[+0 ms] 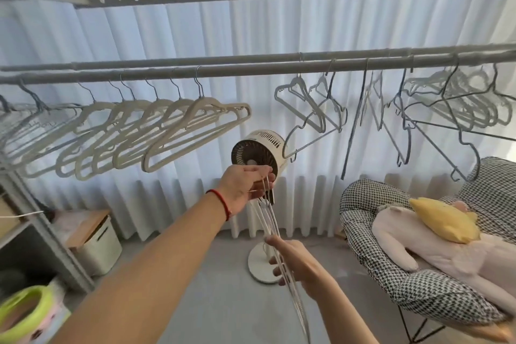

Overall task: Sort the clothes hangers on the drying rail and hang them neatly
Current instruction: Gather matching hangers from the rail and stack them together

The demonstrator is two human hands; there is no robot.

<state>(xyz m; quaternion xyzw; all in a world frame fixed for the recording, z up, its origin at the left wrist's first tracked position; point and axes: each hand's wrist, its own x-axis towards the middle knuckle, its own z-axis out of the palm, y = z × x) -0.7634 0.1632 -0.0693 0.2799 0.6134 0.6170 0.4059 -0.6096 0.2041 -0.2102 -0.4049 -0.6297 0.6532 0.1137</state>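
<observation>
Holding a bunch of white hangers (269,218) below the drying rail (251,68), my left hand (243,187) pinches the hooks, my right hand (293,260) grips the bodies. They look about four, blurred. Lifting them bunched could snag hooks and drop one.

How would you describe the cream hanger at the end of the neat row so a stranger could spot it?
Find the grey drying rail across the curtain. On its left half hangs a row of cream hangers; take the rightmost cream hanger, nearest the fan. Only it borders the empty gap in the rail.
</observation>
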